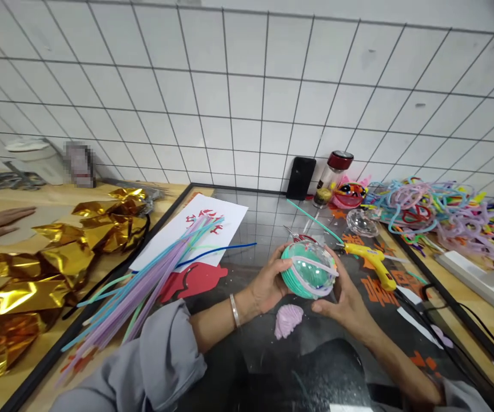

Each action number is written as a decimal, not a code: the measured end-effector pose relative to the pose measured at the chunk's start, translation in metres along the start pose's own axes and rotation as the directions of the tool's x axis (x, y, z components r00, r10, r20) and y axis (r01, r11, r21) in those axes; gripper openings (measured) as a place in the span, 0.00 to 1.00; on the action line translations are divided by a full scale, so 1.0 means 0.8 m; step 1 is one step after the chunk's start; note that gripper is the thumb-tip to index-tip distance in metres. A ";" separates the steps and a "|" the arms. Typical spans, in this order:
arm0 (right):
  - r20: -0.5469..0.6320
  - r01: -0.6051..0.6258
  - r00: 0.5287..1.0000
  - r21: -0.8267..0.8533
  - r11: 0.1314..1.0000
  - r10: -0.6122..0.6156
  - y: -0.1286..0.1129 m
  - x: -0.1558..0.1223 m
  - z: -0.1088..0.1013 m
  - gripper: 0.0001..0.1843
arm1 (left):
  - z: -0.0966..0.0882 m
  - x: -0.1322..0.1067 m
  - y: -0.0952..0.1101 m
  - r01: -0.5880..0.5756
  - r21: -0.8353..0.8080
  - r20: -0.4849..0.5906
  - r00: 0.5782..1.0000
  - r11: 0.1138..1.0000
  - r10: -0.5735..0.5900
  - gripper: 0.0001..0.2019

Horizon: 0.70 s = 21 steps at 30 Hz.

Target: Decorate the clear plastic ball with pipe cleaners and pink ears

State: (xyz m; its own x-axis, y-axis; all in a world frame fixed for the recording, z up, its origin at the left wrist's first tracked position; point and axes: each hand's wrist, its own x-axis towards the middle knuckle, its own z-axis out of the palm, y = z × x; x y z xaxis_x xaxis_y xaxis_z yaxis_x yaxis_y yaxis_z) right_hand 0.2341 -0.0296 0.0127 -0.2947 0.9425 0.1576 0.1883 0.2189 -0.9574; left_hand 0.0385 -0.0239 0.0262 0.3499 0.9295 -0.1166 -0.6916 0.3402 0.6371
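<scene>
Between my two hands is a clear plastic ball (311,270), partly wrapped in rows of green pipe cleaner with a pale lilac strand across it. My left hand (275,277) grips its left side, thumb on the green rows. On the right side, my right hand (345,296) curls round it, with the thumb low at the front; its other fingers are partly hidden behind the ball. A lilac shell-shaped piece (289,321) lies on the dark glass mat just below. Scissors with red handles (305,237) lie behind the ball. To the right rests a yellow glue gun (371,260).
Pipe cleaners (161,269) lie over white paper (230,214) and a red cutout (199,281) at left. Gold foil (58,257) and another person's hand (4,223) are farther left. A phone (301,178), a bottle (333,180), a power strip (482,286) and tangled pipe cleaners (427,212) stand or lie right.
</scene>
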 end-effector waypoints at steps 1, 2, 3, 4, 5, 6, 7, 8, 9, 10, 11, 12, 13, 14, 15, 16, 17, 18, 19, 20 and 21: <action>-0.009 0.007 1.000 -0.012 1.000 -0.007 0.001 0.000 0.000 0.65 | -0.001 0.001 0.000 0.005 0.003 -0.006 1.000 1.000 -0.005 0.28; -0.016 0.012 1.000 -0.024 1.000 -0.013 0.001 0.000 0.001 0.64 | -0.001 0.002 0.000 0.012 0.004 -0.006 1.000 1.000 -0.012 0.28; -0.027 0.012 1.000 -0.034 0.999 -0.013 0.001 0.000 0.001 0.63 | -0.001 0.004 0.001 0.018 0.004 -0.006 1.000 1.000 -0.018 0.29; -0.041 0.016 0.999 -0.042 0.999 -0.017 0.001 0.001 0.001 0.63 | -0.001 0.005 0.001 0.028 0.007 -0.003 1.000 1.000 -0.028 0.30; -0.050 0.022 0.998 -0.051 0.998 -0.025 0.000 0.002 0.002 0.63 | -0.002 0.007 0.001 0.031 0.010 -0.003 1.000 0.999 -0.031 0.30; -0.058 0.032 0.998 -0.054 0.998 -0.035 -0.002 0.003 0.003 0.63 | -0.002 0.009 0.002 0.026 0.011 0.002 1.000 1.000 -0.026 0.31; -0.065 0.044 0.997 -0.051 0.998 -0.047 -0.004 0.005 0.003 0.64 | -0.002 0.010 0.002 0.012 0.011 0.011 1.000 1.000 -0.012 0.30; -0.075 0.054 0.996 -0.048 0.997 -0.057 -0.007 0.006 0.004 0.66 | -0.002 0.011 0.002 0.017 0.008 0.022 1.000 1.000 -0.017 0.29; -0.094 0.061 0.993 -0.046 0.997 -0.065 -0.011 0.007 0.006 0.67 | -0.003 0.012 0.002 0.029 0.003 0.037 0.999 1.000 -0.029 0.28; -0.105 0.058 0.992 -0.047 0.997 -0.063 -0.014 0.007 0.007 0.68 | -0.004 0.011 0.003 0.039 -0.011 0.043 0.998 0.999 -0.039 0.28; -0.108 0.051 0.993 -0.050 0.997 -0.056 -0.017 0.008 0.009 0.69 | -0.004 0.011 0.003 0.056 -0.022 0.052 0.997 0.998 -0.055 0.28; -0.112 0.047 0.992 -0.052 0.998 -0.053 -0.020 0.008 0.011 0.69 | -0.005 0.009 0.004 0.070 -0.030 0.058 0.996 0.997 -0.068 0.28; -0.113 0.047 0.992 -0.054 0.997 -0.053 -0.022 0.008 0.013 0.69 | -0.006 0.008 0.005 0.078 -0.035 0.062 0.995 0.996 -0.076 0.28; -0.114 0.052 0.992 -0.056 0.997 -0.058 -0.023 0.008 0.015 0.69 | -0.006 0.007 0.006 0.088 -0.039 0.067 0.994 0.995 -0.085 0.29; -0.115 0.060 0.991 -0.057 0.997 -0.067 -0.023 0.007 0.017 0.68 | -0.006 0.006 0.008 0.096 -0.043 0.070 0.993 0.995 -0.093 0.29; -0.118 0.069 0.990 -0.058 0.996 -0.075 -0.023 0.007 0.018 0.68 | -0.007 0.005 0.009 0.102 -0.047 0.075 0.992 0.994 -0.098 0.29; -0.120 0.073 0.990 -0.060 0.996 -0.080 -0.022 0.007 0.020 0.68 | -0.007 0.004 0.010 0.108 -0.052 0.081 0.991 0.993 -0.103 0.28; -0.122 0.073 0.989 -0.062 0.995 -0.080 -0.022 0.007 0.021 0.68 | -0.006 0.004 0.011 0.113 -0.056 0.086 0.990 0.992 -0.108 0.28; -0.123 0.072 0.989 -0.062 0.995 -0.080 -0.021 0.007 0.021 0.69 | -0.006 0.004 0.012 0.117 -0.058 0.089 0.990 0.991 -0.112 0.28; -0.124 0.074 0.989 -0.060 0.996 -0.081 -0.021 0.007 0.021 0.69 | -0.006 0.004 0.012 0.120 -0.059 0.087 0.990 0.991 -0.114 0.28; -0.123 0.078 0.989 -0.055 0.995 -0.084 -0.020 0.007 0.021 0.69 | -0.006 0.005 0.013 0.122 -0.059 0.083 0.990 0.991 -0.116 0.28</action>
State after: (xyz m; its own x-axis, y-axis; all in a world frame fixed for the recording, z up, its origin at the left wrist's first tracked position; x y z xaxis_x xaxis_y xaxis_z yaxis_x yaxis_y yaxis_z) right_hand 0.2136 -0.0321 0.0252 -0.1917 0.9447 0.2661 0.2160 0.3051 -0.9275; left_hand 0.0299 -0.0161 0.0286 0.4794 0.8685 -0.1261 -0.6799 0.4584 0.5723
